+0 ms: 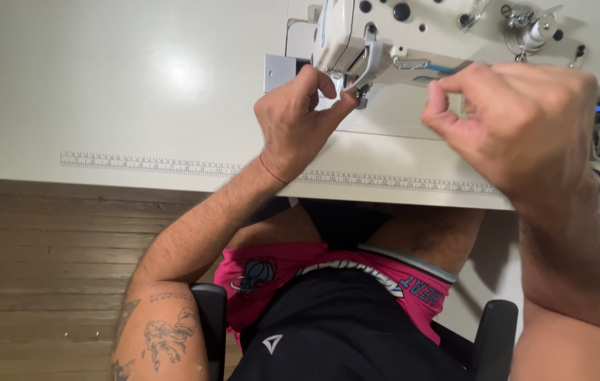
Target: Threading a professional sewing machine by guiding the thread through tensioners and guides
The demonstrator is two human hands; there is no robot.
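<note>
A white industrial sewing machine (pixel 455 28) stands on a cream table (pixel 138 92). My left hand (pixel 296 120) is at the needle area under the machine head, thumb and forefinger pinched together by the grey presser lever (pixel 369 63); a thread there is too thin to make out. My right hand (pixel 525 120) is raised closer to the camera, its thumb and forefinger pinched as if on fine thread, which I cannot see. The needle itself is hidden behind my left fingers.
A printed ruler strip (pixel 173 164) runs along the table's front edge. A small grey plate (pixel 280 72) sits left of the needle. Thread guides and a tension knob (pixel 536 28) are on the machine. Wooden floor (pixel 46 268) lies left; black chair armrests (pixel 210 317) flank my lap.
</note>
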